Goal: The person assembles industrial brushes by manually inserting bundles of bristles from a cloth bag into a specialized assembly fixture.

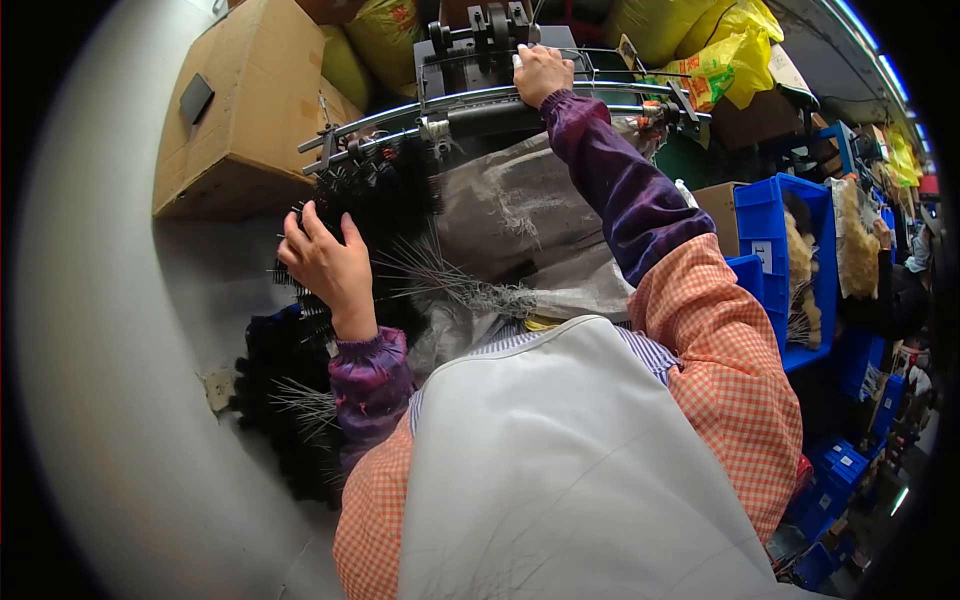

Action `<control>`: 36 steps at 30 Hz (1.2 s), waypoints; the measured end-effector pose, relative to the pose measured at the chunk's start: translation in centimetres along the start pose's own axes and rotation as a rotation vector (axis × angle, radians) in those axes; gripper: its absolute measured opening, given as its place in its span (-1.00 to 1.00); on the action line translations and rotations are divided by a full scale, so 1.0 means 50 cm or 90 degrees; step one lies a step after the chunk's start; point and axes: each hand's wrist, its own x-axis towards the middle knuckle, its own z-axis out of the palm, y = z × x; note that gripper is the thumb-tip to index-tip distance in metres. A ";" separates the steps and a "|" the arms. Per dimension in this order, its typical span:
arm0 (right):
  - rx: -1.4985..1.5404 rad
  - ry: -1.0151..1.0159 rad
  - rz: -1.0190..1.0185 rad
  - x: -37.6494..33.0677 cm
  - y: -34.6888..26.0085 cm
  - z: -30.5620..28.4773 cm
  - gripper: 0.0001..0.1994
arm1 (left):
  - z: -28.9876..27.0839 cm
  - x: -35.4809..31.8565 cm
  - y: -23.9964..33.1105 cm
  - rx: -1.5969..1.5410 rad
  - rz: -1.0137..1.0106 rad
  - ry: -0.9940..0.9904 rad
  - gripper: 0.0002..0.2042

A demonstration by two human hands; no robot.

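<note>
1. Head view: the left hand point(325, 262) lies with fingers spread over a heap of black bristle brushes point(375, 200), whose wire stems point toward the person.
2. The right hand point(541, 72) has its fingers curled on the metal machine point(480, 50); its rails point(450, 112) run left to right.

The left hand point(328, 262) rests with fingers spread on a heap of black bristly brushes point(370, 195) with thin wire stems, more of which lie piled nearer on the left. The right hand point(541, 72) reaches far ahead and lies on a dark metal machine point(480, 50), just above its curved rails point(440, 108). A grey sack point(520, 215) lies between the arms, a cardboard box point(255, 110) stands far left, yellow bags point(715, 45) far right, and blue crates point(775, 225) holding pale tufts sit on the right
</note>
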 end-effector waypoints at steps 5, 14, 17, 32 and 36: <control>-0.003 0.001 -0.008 -0.001 -0.001 -0.004 -0.71 | 0.005 0.005 -0.019 0.044 -0.025 0.026 -0.54; -0.039 -0.039 -0.003 0.008 0.106 -0.032 -0.68 | 0.015 0.001 -0.078 -0.174 -0.093 0.010 -0.71; -0.055 -0.043 0.003 0.013 0.170 -0.040 -0.65 | 0.005 0.011 -0.076 -0.197 -0.140 0.008 -0.80; 0.029 -0.034 -0.031 0.086 0.376 -0.049 -0.75 | -0.148 0.059 -0.037 -0.267 -0.067 0.338 -0.87; -0.025 -0.020 -0.092 0.037 0.398 -0.184 -0.80 | -0.231 0.062 -0.025 -0.412 -0.086 0.465 -0.87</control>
